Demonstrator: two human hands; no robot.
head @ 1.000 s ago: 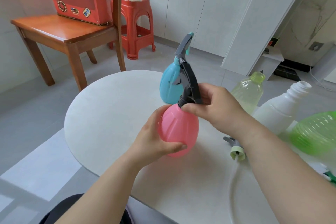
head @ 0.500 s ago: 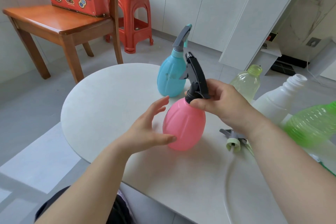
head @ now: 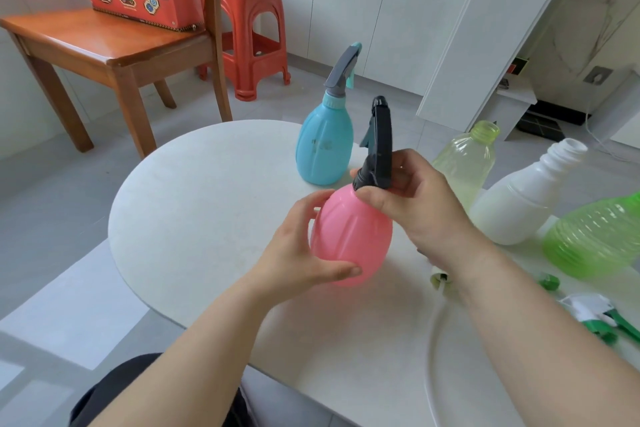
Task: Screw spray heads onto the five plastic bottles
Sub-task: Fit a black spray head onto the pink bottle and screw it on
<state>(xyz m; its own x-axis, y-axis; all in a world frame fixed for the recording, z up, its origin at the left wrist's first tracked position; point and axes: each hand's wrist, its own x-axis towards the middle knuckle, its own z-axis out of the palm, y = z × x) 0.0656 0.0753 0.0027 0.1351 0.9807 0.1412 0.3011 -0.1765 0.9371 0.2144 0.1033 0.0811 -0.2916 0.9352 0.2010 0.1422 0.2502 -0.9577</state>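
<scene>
Left hand [head: 301, 253] cups the body of the pink bottle [head: 353, 232], thumb across its lower front and fingers behind. This is judged a brace against turning.

Right hand [head: 415, 208] pinches the collar of the black spray head [head: 379, 146] at the bottle's neck, which looks like the twisting grip. Whether the base touches the round table [head: 194, 204] cannot be told.

Just beyond the right fingertips stands the blue bottle [head: 323, 152], its head already fitted. Outward of the right hand stand three uncapped bottles: yellow-tinted bottle [head: 464, 163], white bottle [head: 519, 198] and green bottle [head: 595, 236].

A loose spray head [head: 439, 277] lies under the right wrist, and a green-and-white spray head [head: 595, 315] lies beside that forearm.

The widest room lies outward of the left hand, toward the rim. The right side is crowded, with a risk of elbow contact.
</scene>
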